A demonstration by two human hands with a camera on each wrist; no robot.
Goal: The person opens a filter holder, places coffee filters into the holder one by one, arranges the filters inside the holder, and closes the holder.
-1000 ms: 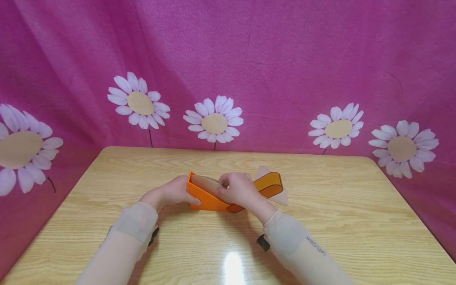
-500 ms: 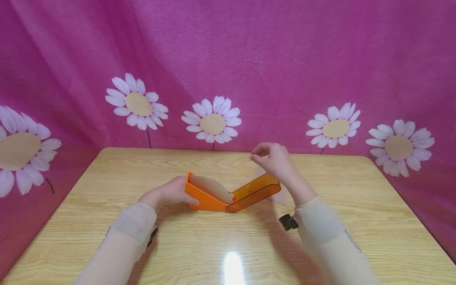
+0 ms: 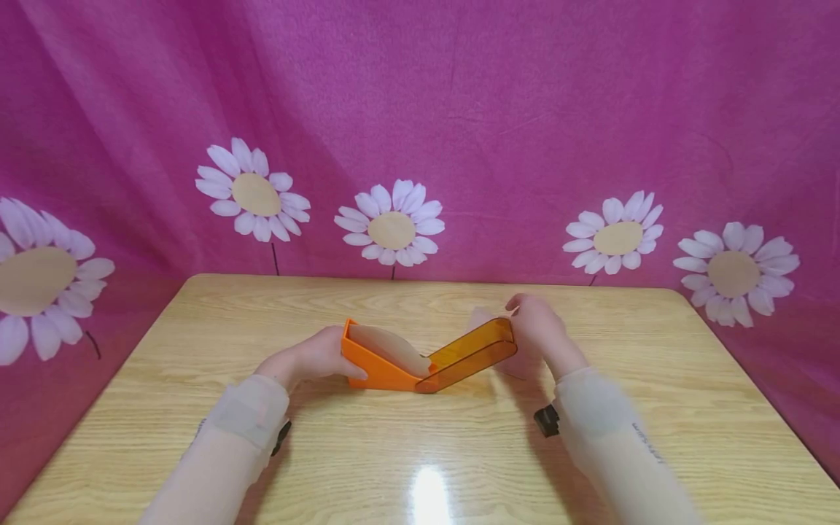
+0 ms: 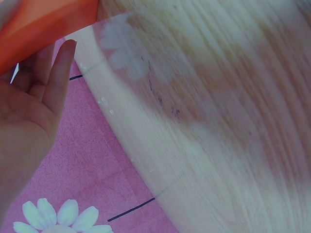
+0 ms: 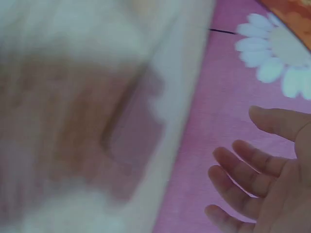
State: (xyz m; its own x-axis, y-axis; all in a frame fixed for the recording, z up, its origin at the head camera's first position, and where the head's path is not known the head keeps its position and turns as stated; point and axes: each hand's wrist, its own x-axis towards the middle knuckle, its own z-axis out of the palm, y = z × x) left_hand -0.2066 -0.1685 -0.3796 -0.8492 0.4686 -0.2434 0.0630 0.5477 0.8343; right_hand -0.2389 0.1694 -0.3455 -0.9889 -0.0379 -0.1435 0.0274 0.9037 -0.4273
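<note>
An orange plastic box [image 3: 377, 370] stands on the table with its see-through amber lid [image 3: 469, 357] swung out to the right. Flat beige paper [image 3: 387, 348] with a rounded edge sits inside, showing above the slanted rim. My left hand [image 3: 311, 356] grips the box's left end, thumb on the near side; the left wrist view shows its fingers [image 4: 58, 73] by the orange wall. Just past the lid's free end is my right hand [image 3: 541, 328], which holds nothing; its loosely bent fingers [image 5: 238, 179] spread apart in the right wrist view. A pale sheet [image 3: 515, 364] lies behind the lid, partly hidden.
The wooden table [image 3: 230, 321] ends at the back against a magenta curtain [image 3: 499, 131] printed with white daisies. Light reflects off the tabletop near the front.
My right hand has left the paper inside the box, risen to the right over the lid, then dropped beyond the lid's end. The left hand keeps its grip on the box.
</note>
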